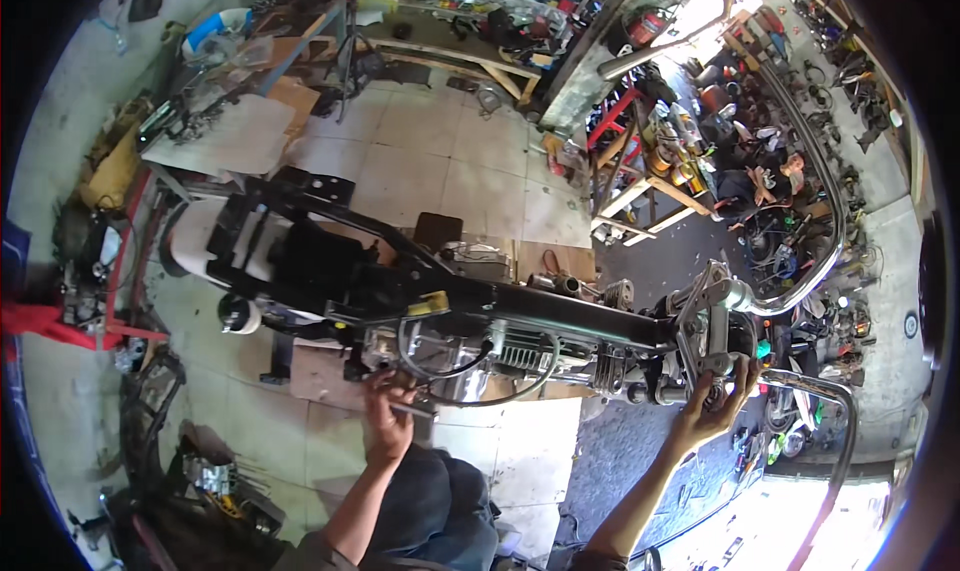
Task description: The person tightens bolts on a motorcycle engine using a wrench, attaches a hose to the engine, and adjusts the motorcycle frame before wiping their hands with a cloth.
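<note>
A stripped motorcycle with a black frame [575, 311] stretches across in front of me, its rear at the left and its fork at the right. Low beside the engine [522, 357], my left hand [386, 418] is closed on a short silvery bar [415, 409]; whether this is a tool or a part of the motorcycle, I cannot tell. My right hand [712, 416] grips the front fork's silver clamp [718, 346], fingers curled over its near end. Chrome handlebars [838, 216] rise beyond that hand. A black cable [545, 379] loops past the engine between my hands.
Behind the motorcycle stands a wooden stand [640, 191] with cans and bottles. A bench [225, 136] with loose parts is at the far left. At the right a person [760, 186] sits among many scattered parts. An engine part [208, 474] lies on the tiles at the lower left.
</note>
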Demonstrator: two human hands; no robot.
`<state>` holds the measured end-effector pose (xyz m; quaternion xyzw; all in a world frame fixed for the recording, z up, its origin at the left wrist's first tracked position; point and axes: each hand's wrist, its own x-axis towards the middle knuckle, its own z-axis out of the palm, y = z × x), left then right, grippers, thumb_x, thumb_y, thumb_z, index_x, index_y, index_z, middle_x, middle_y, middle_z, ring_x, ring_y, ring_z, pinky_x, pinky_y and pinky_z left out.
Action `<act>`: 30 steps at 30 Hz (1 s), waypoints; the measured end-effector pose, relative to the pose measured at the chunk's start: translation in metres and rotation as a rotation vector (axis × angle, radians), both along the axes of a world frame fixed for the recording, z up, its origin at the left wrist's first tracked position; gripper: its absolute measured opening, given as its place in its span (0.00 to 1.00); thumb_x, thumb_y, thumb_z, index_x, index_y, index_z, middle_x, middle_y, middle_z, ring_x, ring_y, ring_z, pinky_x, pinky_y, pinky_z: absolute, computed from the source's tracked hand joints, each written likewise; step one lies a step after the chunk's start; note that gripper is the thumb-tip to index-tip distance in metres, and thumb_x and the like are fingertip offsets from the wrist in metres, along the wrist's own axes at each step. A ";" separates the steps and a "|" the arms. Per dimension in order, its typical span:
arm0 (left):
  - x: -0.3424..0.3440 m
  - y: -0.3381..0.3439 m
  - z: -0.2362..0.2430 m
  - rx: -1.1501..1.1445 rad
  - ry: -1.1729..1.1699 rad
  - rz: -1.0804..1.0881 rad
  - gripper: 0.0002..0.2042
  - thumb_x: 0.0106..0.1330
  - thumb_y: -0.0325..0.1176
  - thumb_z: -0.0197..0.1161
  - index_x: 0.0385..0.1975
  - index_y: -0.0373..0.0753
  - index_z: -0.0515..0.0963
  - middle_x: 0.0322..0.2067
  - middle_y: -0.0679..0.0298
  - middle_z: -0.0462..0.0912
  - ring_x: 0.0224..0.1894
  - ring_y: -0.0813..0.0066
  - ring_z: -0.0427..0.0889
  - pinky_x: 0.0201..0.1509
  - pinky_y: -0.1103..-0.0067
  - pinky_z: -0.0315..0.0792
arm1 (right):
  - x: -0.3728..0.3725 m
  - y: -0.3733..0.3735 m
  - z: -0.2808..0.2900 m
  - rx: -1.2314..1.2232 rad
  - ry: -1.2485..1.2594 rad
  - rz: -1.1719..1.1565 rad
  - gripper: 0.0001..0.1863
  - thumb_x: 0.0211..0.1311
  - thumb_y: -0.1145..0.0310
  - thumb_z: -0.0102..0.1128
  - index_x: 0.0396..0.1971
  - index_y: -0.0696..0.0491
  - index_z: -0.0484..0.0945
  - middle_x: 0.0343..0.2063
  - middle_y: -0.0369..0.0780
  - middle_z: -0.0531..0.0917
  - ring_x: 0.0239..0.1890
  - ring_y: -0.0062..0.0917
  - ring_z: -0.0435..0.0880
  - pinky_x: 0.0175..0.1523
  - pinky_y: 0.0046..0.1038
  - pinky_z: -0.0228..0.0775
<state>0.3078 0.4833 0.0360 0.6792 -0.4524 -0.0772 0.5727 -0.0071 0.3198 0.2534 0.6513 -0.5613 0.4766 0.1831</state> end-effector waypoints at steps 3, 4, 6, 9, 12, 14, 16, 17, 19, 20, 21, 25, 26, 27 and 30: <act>-0.001 -0.001 0.019 0.083 0.234 -0.055 0.18 0.56 0.14 0.55 0.46 0.38 0.70 0.47 0.55 0.67 0.41 0.68 0.77 0.40 0.78 0.75 | 0.007 0.003 0.007 0.040 -0.055 0.019 0.21 0.58 0.72 0.57 0.53 0.55 0.73 0.61 0.49 0.66 0.65 0.43 0.62 0.63 0.44 0.60; -0.001 0.000 0.025 0.108 0.188 -0.041 0.19 0.56 0.14 0.55 0.47 0.39 0.70 0.49 0.54 0.65 0.42 0.66 0.77 0.41 0.77 0.75 | 0.010 0.004 0.009 0.051 -0.048 0.044 0.21 0.58 0.72 0.57 0.53 0.55 0.73 0.61 0.49 0.66 0.65 0.43 0.62 0.63 0.44 0.60; 0.000 0.003 0.035 0.149 0.096 -0.055 0.21 0.56 0.14 0.54 0.49 0.40 0.69 0.51 0.53 0.63 0.44 0.63 0.77 0.43 0.74 0.76 | 0.016 0.006 0.013 0.064 -0.065 0.012 0.21 0.57 0.73 0.57 0.53 0.56 0.72 0.61 0.50 0.66 0.65 0.45 0.61 0.65 0.44 0.56; 0.006 0.008 0.040 0.185 0.134 -0.074 0.19 0.58 0.16 0.53 0.50 0.39 0.69 0.53 0.49 0.61 0.47 0.53 0.75 0.46 0.68 0.75 | 0.023 0.007 0.018 0.035 0.003 -0.065 0.21 0.57 0.73 0.57 0.52 0.55 0.71 0.60 0.51 0.66 0.64 0.47 0.61 0.65 0.44 0.56; 0.010 0.027 0.031 0.316 0.094 -0.002 0.17 0.61 0.22 0.54 0.51 0.39 0.68 0.57 0.46 0.60 0.48 0.44 0.72 0.46 0.63 0.73 | 0.027 0.010 0.023 0.078 0.002 -0.080 0.21 0.58 0.70 0.58 0.52 0.56 0.70 0.60 0.52 0.65 0.65 0.46 0.59 0.66 0.45 0.54; 0.016 0.047 0.017 0.330 0.033 -0.016 0.17 0.61 0.23 0.55 0.51 0.39 0.69 0.55 0.47 0.64 0.47 0.45 0.74 0.46 0.64 0.73 | 0.029 0.011 0.026 0.079 0.013 -0.067 0.21 0.58 0.70 0.57 0.52 0.56 0.70 0.60 0.52 0.65 0.65 0.47 0.58 0.66 0.45 0.52; 0.022 0.080 0.000 0.371 0.169 -0.073 0.14 0.62 0.25 0.57 0.48 0.39 0.71 0.43 0.51 0.77 0.43 0.50 0.78 0.45 0.66 0.73 | 0.031 0.013 0.028 0.084 0.034 -0.113 0.23 0.56 0.74 0.53 0.54 0.55 0.69 0.61 0.50 0.65 0.66 0.49 0.57 0.68 0.47 0.50; 0.030 0.098 -0.010 0.479 0.200 -0.120 0.11 0.62 0.32 0.59 0.43 0.38 0.74 0.36 0.53 0.80 0.41 0.54 0.80 0.43 0.68 0.73 | 0.031 0.014 0.028 0.085 0.016 -0.090 0.23 0.56 0.74 0.53 0.54 0.55 0.69 0.61 0.50 0.65 0.66 0.49 0.57 0.68 0.47 0.50; 0.046 0.148 -0.021 0.821 0.395 -0.241 0.13 0.62 0.34 0.60 0.43 0.37 0.75 0.33 0.52 0.81 0.33 0.58 0.82 0.38 0.69 0.76 | 0.029 0.016 0.030 0.086 0.059 -0.103 0.23 0.56 0.73 0.53 0.55 0.54 0.68 0.61 0.50 0.64 0.66 0.49 0.55 0.69 0.48 0.46; 0.051 0.183 -0.021 0.914 0.288 -0.224 0.14 0.61 0.35 0.61 0.44 0.37 0.75 0.34 0.54 0.82 0.32 0.63 0.83 0.36 0.71 0.76 | 0.028 0.018 0.031 0.078 0.054 -0.075 0.24 0.56 0.72 0.54 0.55 0.55 0.68 0.61 0.50 0.64 0.67 0.49 0.54 0.69 0.49 0.44; 0.059 0.216 -0.019 0.977 0.263 -0.229 0.15 0.60 0.36 0.63 0.44 0.36 0.75 0.34 0.55 0.82 0.31 0.67 0.83 0.35 0.73 0.76 | 0.026 0.019 0.032 0.089 0.037 -0.046 0.25 0.56 0.72 0.55 0.56 0.53 0.68 0.62 0.49 0.63 0.67 0.49 0.53 0.69 0.50 0.44; 0.078 0.327 -0.005 1.186 0.748 0.124 0.16 0.61 0.35 0.62 0.46 0.35 0.75 0.34 0.56 0.82 0.31 0.67 0.83 0.33 0.72 0.77 | 0.020 0.025 0.038 0.120 0.037 0.002 0.31 0.47 0.78 0.51 0.58 0.50 0.68 0.65 0.47 0.59 0.68 0.50 0.51 0.68 0.50 0.46; 0.080 0.351 -0.004 1.214 0.702 0.139 0.16 0.61 0.35 0.62 0.46 0.35 0.75 0.34 0.56 0.82 0.31 0.67 0.83 0.33 0.72 0.77 | 0.019 0.028 0.040 0.124 0.042 0.010 0.32 0.47 0.78 0.51 0.58 0.50 0.67 0.65 0.48 0.58 0.68 0.50 0.51 0.68 0.50 0.47; 0.081 0.378 -0.003 1.177 0.808 0.215 0.17 0.58 0.37 0.63 0.45 0.37 0.76 0.33 0.56 0.82 0.32 0.64 0.83 0.34 0.71 0.76 | 0.019 0.031 0.040 0.154 0.035 0.003 0.33 0.46 0.78 0.51 0.59 0.50 0.67 0.65 0.48 0.58 0.68 0.51 0.50 0.68 0.50 0.48; 0.082 0.444 -0.006 1.113 0.776 0.230 0.19 0.56 0.38 0.66 0.46 0.38 0.76 0.32 0.55 0.82 0.34 0.61 0.82 0.34 0.70 0.76 | 0.019 0.041 0.041 0.170 0.053 0.011 0.39 0.44 0.78 0.52 0.64 0.46 0.61 0.67 0.49 0.53 0.67 0.51 0.52 0.66 0.48 0.52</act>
